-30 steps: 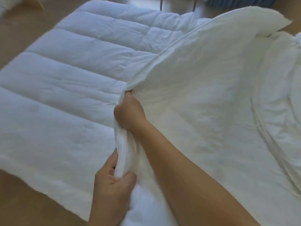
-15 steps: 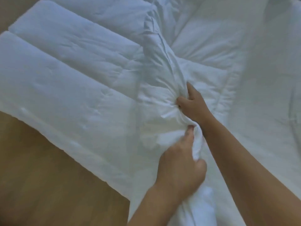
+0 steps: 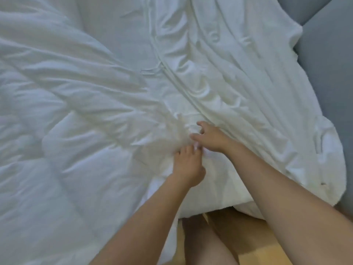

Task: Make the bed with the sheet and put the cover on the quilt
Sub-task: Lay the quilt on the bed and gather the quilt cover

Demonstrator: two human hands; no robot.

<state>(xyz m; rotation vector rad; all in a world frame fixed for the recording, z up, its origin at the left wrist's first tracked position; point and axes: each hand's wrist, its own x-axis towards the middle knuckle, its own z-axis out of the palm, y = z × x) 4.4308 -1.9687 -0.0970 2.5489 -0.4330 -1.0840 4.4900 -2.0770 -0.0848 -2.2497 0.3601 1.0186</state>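
While working cloth this slack, risks most with the quilt (image 3: 66, 150): spread wide and rumpled, bulky enough to bunch instead of sliding flat. Could end up twisted or balled inside if fed in without matching corners. Next in size, the cover (image 3: 238, 88), lying creased just right of the quilt and lapping over its edge, piped seams running diagonally. Cannot make out its opening, so may well seize a closed layer, or two layers at once, and stuff nothing. Farther right of the quilt, past the cover, a grey padded surface, probably the bed (image 3: 328, 77). Below and right of the quilt, bare wood floor (image 3: 271, 251); under a hard tug could drag loose cloth off and trail it there.

Reaching forward with both arms, forearms converging at the quilt's right edge, by the cover's overlap. Left hand (image 3: 188, 167) back up, fingers (image 3: 183, 152) pointing away and dug into the folds; too blurred to say whether pinching or only pressing. Right hand (image 3: 214, 138) just beyond, almost touching the left, half open, thumb (image 3: 200, 123) lifted and fingers spread loosely over a crease, gripping nothing visible. With so light a purchase, likely to lose the fold on the first pull, or to tug quilt and cover together instead of parting them.
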